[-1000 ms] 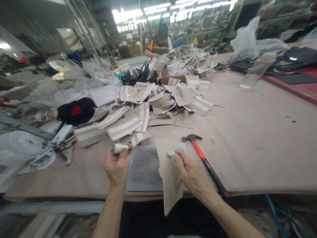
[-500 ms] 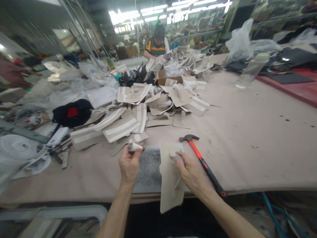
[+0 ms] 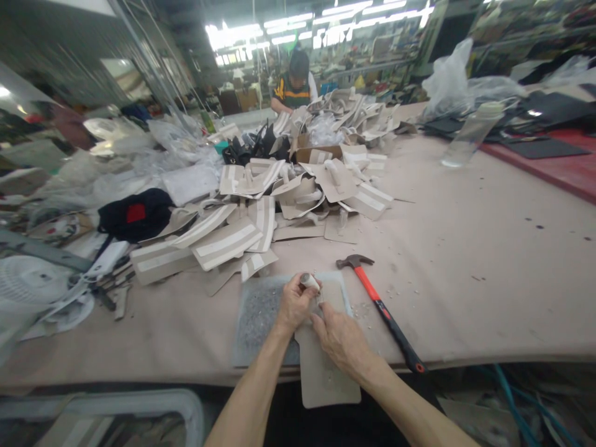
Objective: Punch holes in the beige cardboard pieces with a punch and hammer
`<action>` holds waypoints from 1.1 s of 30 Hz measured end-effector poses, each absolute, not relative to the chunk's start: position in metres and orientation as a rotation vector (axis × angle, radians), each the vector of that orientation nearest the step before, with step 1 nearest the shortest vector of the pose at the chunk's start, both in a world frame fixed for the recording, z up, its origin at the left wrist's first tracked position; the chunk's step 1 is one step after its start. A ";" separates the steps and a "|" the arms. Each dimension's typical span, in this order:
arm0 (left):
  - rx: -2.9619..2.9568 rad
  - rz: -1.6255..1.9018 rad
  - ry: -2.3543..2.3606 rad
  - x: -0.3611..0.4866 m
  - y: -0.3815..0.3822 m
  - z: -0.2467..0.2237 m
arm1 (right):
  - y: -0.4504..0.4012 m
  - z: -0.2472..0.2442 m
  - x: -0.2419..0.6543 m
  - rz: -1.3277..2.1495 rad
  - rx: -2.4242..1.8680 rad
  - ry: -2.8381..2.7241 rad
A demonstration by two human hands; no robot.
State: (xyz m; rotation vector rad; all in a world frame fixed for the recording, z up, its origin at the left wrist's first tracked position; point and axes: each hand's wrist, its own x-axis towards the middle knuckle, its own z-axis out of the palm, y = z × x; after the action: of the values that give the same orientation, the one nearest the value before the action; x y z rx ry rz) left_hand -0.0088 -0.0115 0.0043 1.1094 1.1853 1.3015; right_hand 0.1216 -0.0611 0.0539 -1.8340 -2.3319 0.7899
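My left hand [image 3: 292, 305] is closed around a short white cylindrical tool [image 3: 308, 281] with a metal end facing up. It stands over the upper part of a beige bag panel [image 3: 329, 383]. My right hand [image 3: 343, 335] grips the panel, its thumb and fingertips close beside the tool. The tool's lower end is hidden by my fingers. Under the panel lies a worn, pitted grey board [image 3: 261, 313], and the panel's lower end hangs over the table edge. To the right rests a claw hammer [image 3: 379, 304] with a red and black handle.
A heap of beige panels with straps [image 3: 228, 239] spreads ahead. At left are a white fan [image 3: 30, 285] and a dark cloth bag [image 3: 135, 214]. A clear bottle [image 3: 472, 136] stands far right. Another person [image 3: 295, 87] sits across the table. Small scraps lie near the hammer.
My left hand has brought the white tool right, over the panel. The panel has turned to lie flatter across the board, with my right hand moving slightly left and down.
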 end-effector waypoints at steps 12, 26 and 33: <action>1.248 1.263 1.232 -0.012 -0.014 -0.002 | -0.075 0.025 0.194 0.257 -1.701 -2.069; 1.528 1.049 1.220 -0.014 -0.007 0.013 | -0.034 0.032 0.239 1.479 -1.952 -1.486; 1.675 0.965 1.262 -0.014 -0.007 0.016 | -0.031 0.085 0.221 1.531 -1.778 -1.296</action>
State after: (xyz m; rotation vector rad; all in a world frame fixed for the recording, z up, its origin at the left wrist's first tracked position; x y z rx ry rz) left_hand -0.0141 -0.0074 0.0158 1.6747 1.2617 0.9654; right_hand 0.2213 -0.0315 0.0850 -1.7782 -1.2961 1.5310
